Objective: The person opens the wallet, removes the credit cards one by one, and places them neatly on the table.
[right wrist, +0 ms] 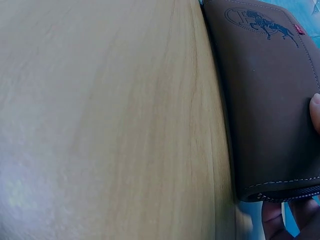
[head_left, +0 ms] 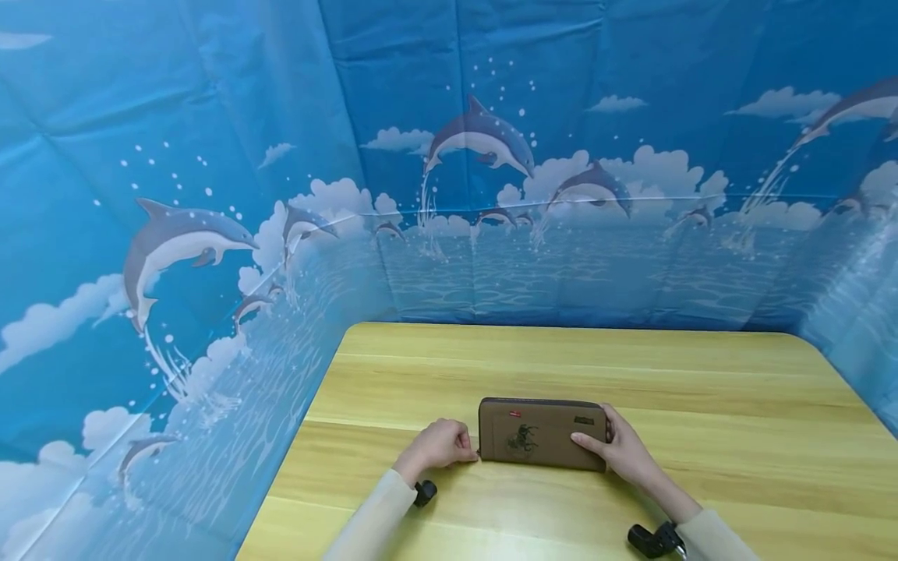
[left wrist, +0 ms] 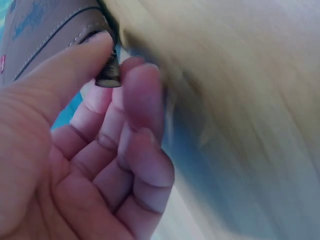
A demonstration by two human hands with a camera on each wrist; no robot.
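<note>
A brown zip-around wallet (head_left: 557, 442) stands on its long edge on the table, its front marked with a dark horse print and a small red tag. At its lower left corner my left hand (head_left: 440, 444) holds the metal zipper pull (left wrist: 110, 75) between thumb and fingers. The other fingers of that hand are curled in the left wrist view. My right hand (head_left: 627, 452) grips the wallet's right end, thumb on the front face and fingers behind it. In the right wrist view the end of the zipper (right wrist: 295, 194) shows along the wallet's short side.
The yellow wood-grain table (head_left: 701, 405) has rounded far corners. Blue sheeting (head_left: 295, 117) printed with dolphins and clouds hangs behind the table and along its sides. A small black camera (head_left: 425, 492) sits at the left wrist, and another black camera (head_left: 652, 539) at the right wrist.
</note>
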